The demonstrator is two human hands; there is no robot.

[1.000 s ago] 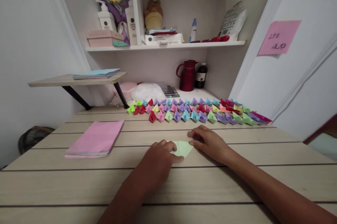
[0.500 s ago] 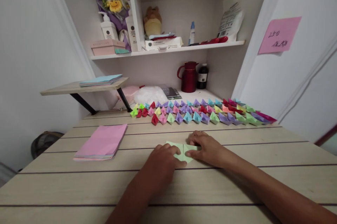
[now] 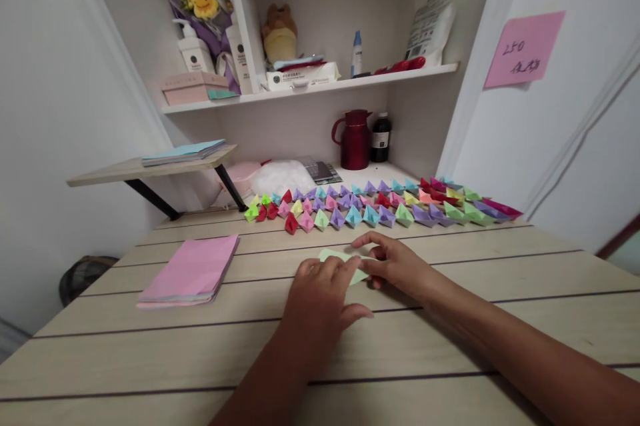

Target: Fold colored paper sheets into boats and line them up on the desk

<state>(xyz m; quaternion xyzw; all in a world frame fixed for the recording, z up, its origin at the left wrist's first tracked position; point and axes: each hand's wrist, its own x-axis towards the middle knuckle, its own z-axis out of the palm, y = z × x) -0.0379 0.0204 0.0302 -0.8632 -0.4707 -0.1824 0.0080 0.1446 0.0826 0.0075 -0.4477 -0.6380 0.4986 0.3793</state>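
Note:
A small folded piece of light green paper point(image 3: 358, 276) lies on the wooden table in front of me, partly covered by my hands. My left hand point(image 3: 320, 293) rests over its left side, fingers laid across the paper and thumb stretched out to the side. At the paper's right end, my right hand point(image 3: 393, 265) has its thumb and fingers closed on the edge, with the index finger extended above. Beyond them, rows of small folded paper boats point(image 3: 353, 216) in many colours stretch across the table.
To the left is a stack of paper sheets with a pink one point(image 3: 193, 269) on top. A small raised shelf point(image 3: 107, 173) carries blue-topped paper point(image 3: 185, 151). At the back stand a red thermos jug point(image 3: 355, 141) and a dark bottle point(image 3: 381, 139).
My left hand has slid over the green paper with its thumb spread away. The right hand has shifted slightly, lifting its index finger. The paper shows less of its surface, and the view has tilted slightly.

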